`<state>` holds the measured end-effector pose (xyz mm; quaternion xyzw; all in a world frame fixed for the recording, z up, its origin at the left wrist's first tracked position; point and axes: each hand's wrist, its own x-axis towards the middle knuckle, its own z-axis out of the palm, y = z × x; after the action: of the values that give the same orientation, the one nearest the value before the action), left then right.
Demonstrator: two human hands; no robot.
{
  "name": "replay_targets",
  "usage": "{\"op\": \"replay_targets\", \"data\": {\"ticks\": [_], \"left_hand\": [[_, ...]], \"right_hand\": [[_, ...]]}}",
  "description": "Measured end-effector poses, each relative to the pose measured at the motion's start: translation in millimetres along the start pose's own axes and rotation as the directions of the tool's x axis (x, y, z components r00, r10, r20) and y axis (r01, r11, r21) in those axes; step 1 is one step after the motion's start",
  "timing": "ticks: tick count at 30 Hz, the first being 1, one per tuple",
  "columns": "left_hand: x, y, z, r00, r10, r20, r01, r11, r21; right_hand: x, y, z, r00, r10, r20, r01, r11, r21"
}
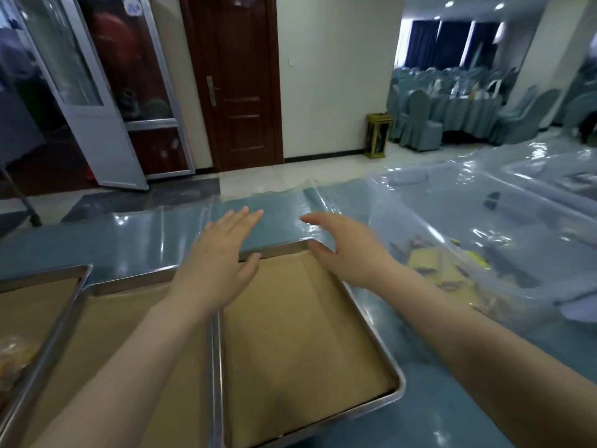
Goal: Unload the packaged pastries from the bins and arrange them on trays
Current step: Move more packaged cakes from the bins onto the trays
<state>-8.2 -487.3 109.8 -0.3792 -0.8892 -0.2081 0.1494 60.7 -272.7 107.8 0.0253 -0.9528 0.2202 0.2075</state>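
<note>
Head view, looking down over a blue table under clear plastic sheeting (155, 234). Left hand (219, 263) flat and spread, palm down, fingers extended, holding nothing — it sits over the far left corner of the nearest shallow metal tray lined with brown paper (381, 347), thumb near the tray's far rim. Right hand (345, 250) likewise spread and empty, fingers pointing left over the tray's far right corner; whether either palm touches the rim cannot be told. That tray's paper is bare. A second paper-lined metal tray (129, 284) lies directly left, edges touching or nearly so, and a third (64, 295) further left, carrying a blurred wrapped pastry (14, 354) at the frame's left edge. The packaged pastries in yellowish wrappers (429, 263) lie inside a clear plastic bin (484, 189) just right of the right forearm — well clear of both palms, beyond the near tray's right rim. Another clear bin (549, 176) stands behind it.
</note>
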Motion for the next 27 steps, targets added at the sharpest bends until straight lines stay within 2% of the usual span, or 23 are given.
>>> {"op": "replay_targets", "data": {"ticks": [3,6,10,13,17,20,22,25,27], "left_hand": [[37,45,33,0.999,0.041,0.027,-0.04,0.999,-0.028],[64,91,72,1.0,0.008,-0.02,-0.011,0.993,-0.12],[102,155,128,0.996,-0.075,-0.041,0.063,0.967,-0.248],[135,200,165,0.996,-0.089,-0.01,0.081,0.948,-0.308],[153,242,197,0.991,-0.095,0.098,0.123,0.931,-0.343],[155,262,207,0.972,-0.107,0.207,0.169,0.935,-0.311],[159,264,208,0.956,-0.081,0.281,0.151,0.96,-0.236],[166,261,206,0.911,-0.03,0.411,0.08,0.991,-0.105],[168,261,208,0.912,-0.035,0.41,0.077,0.993,-0.087]], "right_hand": [[-3,54,-37,0.999,-0.008,0.051,0.01,0.999,-0.041],[-2,112,-71,0.991,-0.047,0.127,0.056,0.996,-0.068],[-4,187,-125,0.982,-0.06,0.178,0.04,0.992,0.116],[-8,240,-159,0.988,-0.025,0.154,0.001,0.988,0.154],[-18,292,-176,0.976,0.041,0.213,-0.078,0.983,0.167],[-29,320,-181,0.958,0.052,0.281,-0.077,0.994,0.077],[-36,334,-184,0.945,0.062,0.321,-0.072,0.997,0.018],[-58,353,-185,0.865,0.144,0.481,-0.102,0.988,-0.112],[-74,368,-185,0.748,0.22,0.626,-0.124,0.973,-0.194]]}}
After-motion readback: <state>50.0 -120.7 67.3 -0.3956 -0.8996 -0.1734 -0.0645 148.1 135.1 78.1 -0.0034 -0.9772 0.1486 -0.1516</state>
